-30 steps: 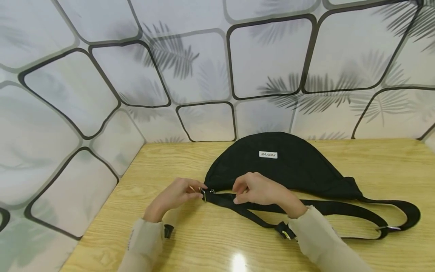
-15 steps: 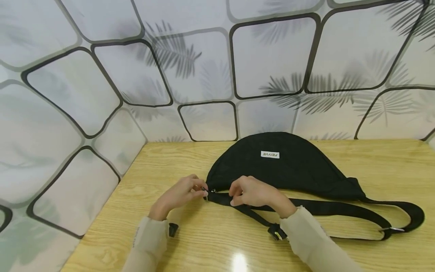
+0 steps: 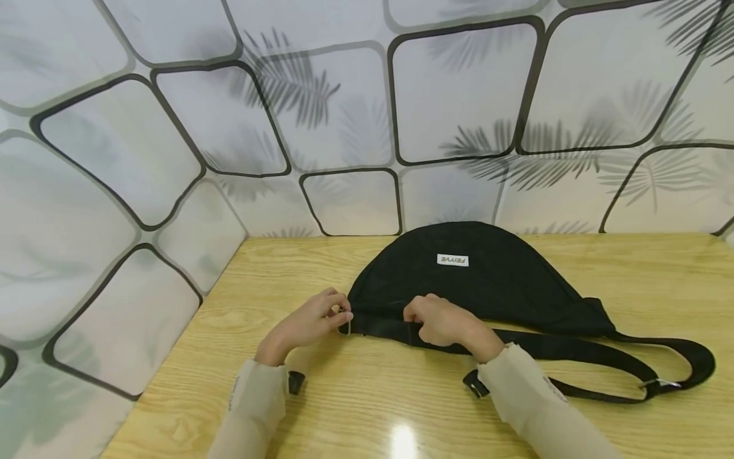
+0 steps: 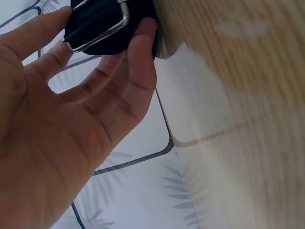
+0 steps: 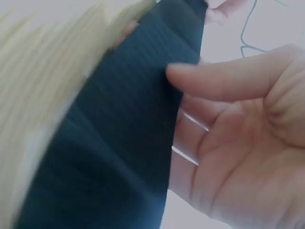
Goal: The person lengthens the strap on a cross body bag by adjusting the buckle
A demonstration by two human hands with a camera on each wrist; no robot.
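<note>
A black waist bag (image 3: 476,287) with a small white label lies on the wooden table, its curved side toward the wall. At the bag's left end my left hand (image 3: 309,324) pinches the webbing strap by a metal strap slider (image 4: 125,19); the left wrist view shows thumb and fingers on either side of it. My right hand (image 3: 450,325) grips the same black strap (image 3: 381,326) farther right, thumb (image 5: 205,81) on its broad face in the right wrist view. The strap spans between both hands along the bag's lower edge. Some right fingers are hidden behind it.
A black buckle piece (image 3: 474,384) lies beside the right sleeve, and another dark piece (image 3: 295,382) shows beside the left sleeve. The strap loops out to the right, with a second metal slider (image 3: 661,383). A patterned wall (image 3: 350,204) stands behind the table.
The strap between my hands has turned to show its broad side and lies against the bag's edge. My right hand moved slightly right. The thin hanging strap part by the buckle is now hidden.
</note>
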